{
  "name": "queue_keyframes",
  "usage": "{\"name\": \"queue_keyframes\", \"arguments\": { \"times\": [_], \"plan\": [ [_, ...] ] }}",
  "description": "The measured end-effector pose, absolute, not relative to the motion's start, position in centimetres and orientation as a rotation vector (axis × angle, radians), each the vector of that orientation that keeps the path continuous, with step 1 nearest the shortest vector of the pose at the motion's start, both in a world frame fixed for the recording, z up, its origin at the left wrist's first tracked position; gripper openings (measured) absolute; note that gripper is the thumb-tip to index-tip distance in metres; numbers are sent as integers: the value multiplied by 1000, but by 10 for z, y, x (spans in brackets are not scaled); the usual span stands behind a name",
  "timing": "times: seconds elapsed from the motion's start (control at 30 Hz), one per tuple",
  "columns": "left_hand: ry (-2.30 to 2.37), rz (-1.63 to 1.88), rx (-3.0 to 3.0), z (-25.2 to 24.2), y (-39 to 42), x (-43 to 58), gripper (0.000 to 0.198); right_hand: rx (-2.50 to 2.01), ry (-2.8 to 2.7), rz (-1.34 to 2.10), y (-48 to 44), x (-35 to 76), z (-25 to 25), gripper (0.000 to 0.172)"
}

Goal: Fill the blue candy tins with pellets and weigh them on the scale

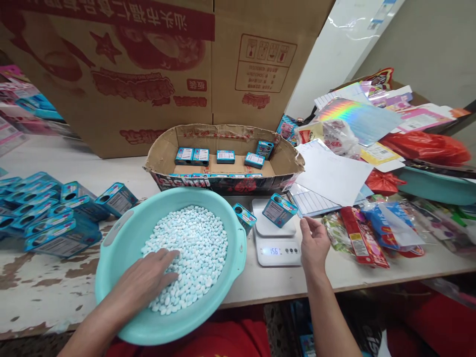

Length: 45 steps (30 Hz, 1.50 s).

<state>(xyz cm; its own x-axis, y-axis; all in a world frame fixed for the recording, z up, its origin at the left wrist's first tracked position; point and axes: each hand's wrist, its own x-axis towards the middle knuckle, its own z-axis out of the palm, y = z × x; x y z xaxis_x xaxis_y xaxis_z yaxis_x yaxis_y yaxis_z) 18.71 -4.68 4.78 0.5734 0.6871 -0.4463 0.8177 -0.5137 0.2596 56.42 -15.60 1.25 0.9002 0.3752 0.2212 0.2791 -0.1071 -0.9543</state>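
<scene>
A turquoise basin (pixel 107 277) holds a heap of small white and pale blue candies (pixel 193 248). My left hand (pixel 154 275) rests on the left side of the heap, fingers stretched over the candies, thumb apart. To the right, a white kitchen scale (pixel 262 253) reads 156. On its platform stands a blue candy box (pixel 278 210), slightly tilted. Just right of it is my right hand (pixel 314 243), its fingers curled in towards the thumb. Whatever lies between those fingertips, if anything, is too small to make out. Another blue box (pixel 244 218) stands between basin and scale.
Behind the basin, a cut-down cardboard tray (pixel 223 131) holds several blue boxes. More open blue boxes (pixel 59 233) crowd the left of the table. A large carton (pixel 167 59) rises at the back. Papers (pixel 330 168) and candy packets (pixel 362 238) clutter the right.
</scene>
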Motion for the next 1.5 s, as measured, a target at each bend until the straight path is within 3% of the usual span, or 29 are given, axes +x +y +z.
{"name": "queue_keyframes", "arguments": {
  "times": [0.27,0.43,0.6,0.7,0.83,0.97,1.07,1.2,1.23,1.33,1.4,1.5],
  "plan": [
    [1213,-405,2393,51,-50,189,45,-1750,-626,282,-127,563,12,63],
    [1299,-115,2230,55,-49,189,41,-1775,-715,294,-115,547,36,47],
    [1152,701,1107,78,-50,213,49,-1590,-1171,110,-108,494,90,37],
    [993,863,388,90,-46,236,52,-1433,-1538,192,-95,457,97,28],
    [910,937,105,92,-41,252,41,-1408,-1651,323,-79,422,81,26],
    [880,959,210,85,-44,241,28,-1425,-1645,384,-79,409,73,27],
    [1035,905,627,80,-48,224,24,-1478,-1556,497,-83,404,75,28],
    [1089,894,1422,89,-55,206,57,-1494,-1439,721,-89,389,74,29],
    [1027,865,1560,95,-56,203,58,-1462,-1437,800,-91,383,74,29],
    [1011,798,1779,118,-59,193,40,-1318,-1346,985,-95,377,78,34],
    [1201,896,1796,134,-60,176,34,-1290,-1179,902,-94,388,82,41],
    [1665,1124,1704,146,-60,128,37,-1436,-901,512,-90,424,79,49]
  ]
}}
